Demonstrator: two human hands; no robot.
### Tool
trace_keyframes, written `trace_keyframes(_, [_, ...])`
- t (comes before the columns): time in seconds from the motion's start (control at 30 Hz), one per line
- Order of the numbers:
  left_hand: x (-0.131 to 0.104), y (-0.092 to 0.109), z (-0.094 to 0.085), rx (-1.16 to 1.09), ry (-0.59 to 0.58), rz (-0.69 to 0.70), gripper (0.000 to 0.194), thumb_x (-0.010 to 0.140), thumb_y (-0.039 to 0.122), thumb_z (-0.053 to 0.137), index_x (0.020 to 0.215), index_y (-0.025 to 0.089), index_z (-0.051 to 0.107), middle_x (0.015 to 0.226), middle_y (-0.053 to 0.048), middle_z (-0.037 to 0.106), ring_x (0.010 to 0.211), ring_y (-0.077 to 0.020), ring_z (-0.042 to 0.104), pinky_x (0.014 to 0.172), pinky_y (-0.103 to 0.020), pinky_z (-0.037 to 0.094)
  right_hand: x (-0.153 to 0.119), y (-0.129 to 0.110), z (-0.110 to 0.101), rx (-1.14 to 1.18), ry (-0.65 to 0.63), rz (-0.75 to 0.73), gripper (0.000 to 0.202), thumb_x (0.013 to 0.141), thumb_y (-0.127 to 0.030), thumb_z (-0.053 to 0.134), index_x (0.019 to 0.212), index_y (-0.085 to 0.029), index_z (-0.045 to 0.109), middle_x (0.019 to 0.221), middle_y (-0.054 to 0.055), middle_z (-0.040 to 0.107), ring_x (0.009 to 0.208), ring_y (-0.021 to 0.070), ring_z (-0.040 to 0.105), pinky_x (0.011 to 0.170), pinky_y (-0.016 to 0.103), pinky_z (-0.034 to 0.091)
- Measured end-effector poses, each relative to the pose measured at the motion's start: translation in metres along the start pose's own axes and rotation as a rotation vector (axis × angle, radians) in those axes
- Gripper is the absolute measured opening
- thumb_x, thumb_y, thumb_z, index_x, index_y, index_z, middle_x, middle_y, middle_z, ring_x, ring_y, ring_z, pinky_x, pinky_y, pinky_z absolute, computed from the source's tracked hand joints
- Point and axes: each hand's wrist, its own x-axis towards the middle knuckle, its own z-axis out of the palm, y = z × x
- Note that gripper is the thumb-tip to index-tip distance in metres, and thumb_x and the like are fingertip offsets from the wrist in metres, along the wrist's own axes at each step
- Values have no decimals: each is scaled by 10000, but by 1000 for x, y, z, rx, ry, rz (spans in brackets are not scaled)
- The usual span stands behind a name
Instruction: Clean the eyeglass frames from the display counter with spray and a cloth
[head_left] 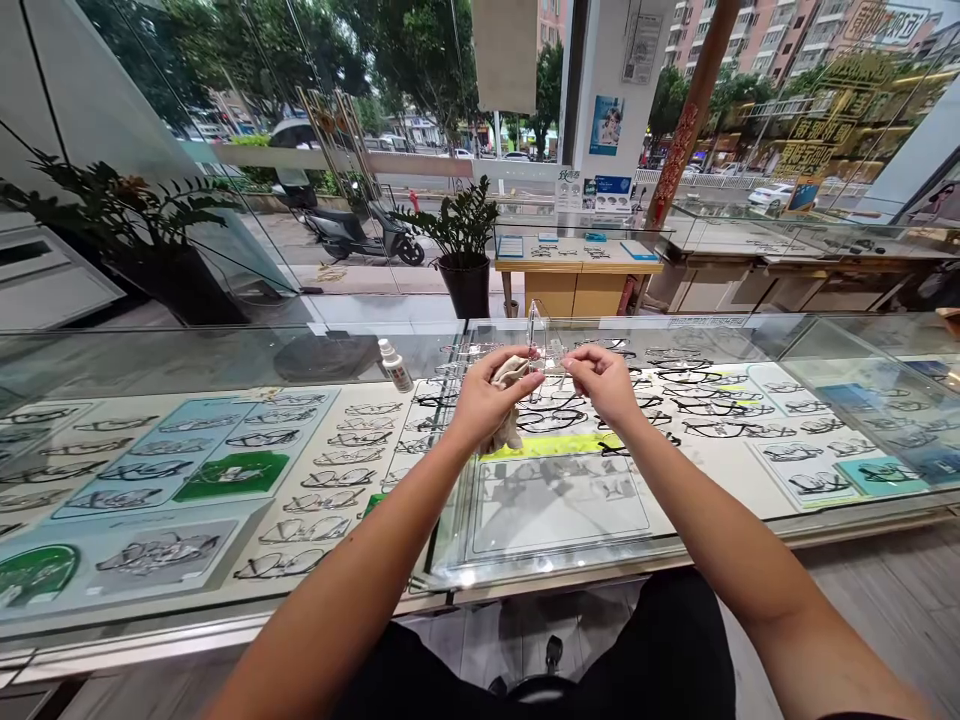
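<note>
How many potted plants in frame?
2. One large plant at far left behind the glass counter, one smaller potted plant centre, on the floor by the window. Others may be hidden.

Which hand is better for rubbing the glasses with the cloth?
Probably the left hand: its fingers already bunch the cloth against the glasses. The right hand only pinches the frame.

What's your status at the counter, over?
Left hand holds cloth. Right hand pinches clear-framed glasses above glass counter. Small bottle stands left, apart.
</note>
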Motion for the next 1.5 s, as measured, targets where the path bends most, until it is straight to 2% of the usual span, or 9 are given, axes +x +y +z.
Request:
trace_keyframes(0.1, [-1, 2, -1, 61, 14, 36, 430, 791, 470, 898, 1097, 195, 775, 1178, -98, 775, 978, -237, 739, 863, -344, 585, 2, -1, -7, -117, 173, -69, 304, 906, -508, 743, 901, -206, 706, 596, -18, 656, 534, 153, 552, 567, 302, 412])
trace_keyframes(0.23, [-2, 2, 0, 83, -12, 26, 425, 807, 466, 891, 1119, 203, 772, 1199, -99, 779, 984, -232, 744, 895, -354, 583, 5, -3, -15, -271, 362, -203, 299, 952, -467, 703, 1119, -220, 677, 982, 72, 776, 854, 209, 689, 718, 329, 490])
trace_keyframes(0.37, [-4, 0, 2, 95, -41, 11, 437, 799, 468, 895, 1126, 205, 774, 1214, -103, 782, 1054, -254, 745, 954, -383, 580, 4, -3, -15, -398, 370, -306, 529, 901, -508, 773, 1304, -265, 532, 1385, 130, 670, 1142, 261, 667, 857, 382, 532])
trace_keyframes(0.5, [-7, 0, 6, 121, -58, 4, 440, 796, 475, 892, 1120, 204, 769, 1173, -97, 789, 1034, -256, 748, 949, -388, 581, 0, 0, -10, -532, 306, -410, 733, 842, -548, 838, 1409, -266, 468, 1563, 175, 517, 1412, 339, 537, 1077, 499, 502])
trace_keyframes(0.67, [-8, -3, 8, 111, -73, 22, 433, 803, 472, 889, 1120, 207, 759, 1179, -101, 783, 1058, -267, 751, 968, -399, 580, -2, 4, -7, -560, 295, -455, 698, 822, -464, 864, 1376, -266, 489, 1585, 182, 455, 1538, 358, 408, 1193, 558, 425])
trace_keyframes(1.07, [-6, -3, 6, 93, 30, 43, 423, 827, 464, 876, 1144, 213, 753, 1204, -89, 767, 1031, -243, 740, 929, -365, 564, -5, -1, -5, -638, 244, -485, 576, 773, -122, 621, 1320, -250, 494, 1547, 170, 533, 1478, 339, 473, 1241, 566, 369])
trace_keyframes(1.33, [-6, 2, 6, 104, 176, 93, 407, 844, 468, 857, 1129, 204, 733, 1119, -72, 771, 925, -207, 708, 811, -304, 541, -5, 5, -4, -689, 134, -481, 572, 708, -63, 563, 1252, -238, 558, 1438, 141, 602, 1354, 342, 535, 1188, 547, 396])
trace_keyframes(1.43, [-6, -1, 4, 121, 153, 113, 409, 852, 472, 855, 1140, 210, 733, 1169, -77, 764, 977, -222, 726, 874, -327, 548, -6, 4, -2, -683, 78, -486, 569, 707, -54, 564, 1250, -221, 603, 1382, 145, 626, 1324, 339, 546, 1167, 528, 409])
trace_keyframes(1.5, [-6, -3, 4, 140, 102, 124, 407, 853, 472, 857, 1146, 218, 735, 1198, -80, 760, 1037, -241, 736, 936, -355, 551, -7, 2, 0, -644, 26, -489, 459, 796, -83, 577, 1224, -226, 661, 1336, 132, 664, 1294, 327, 568, 1151, 520, 420])
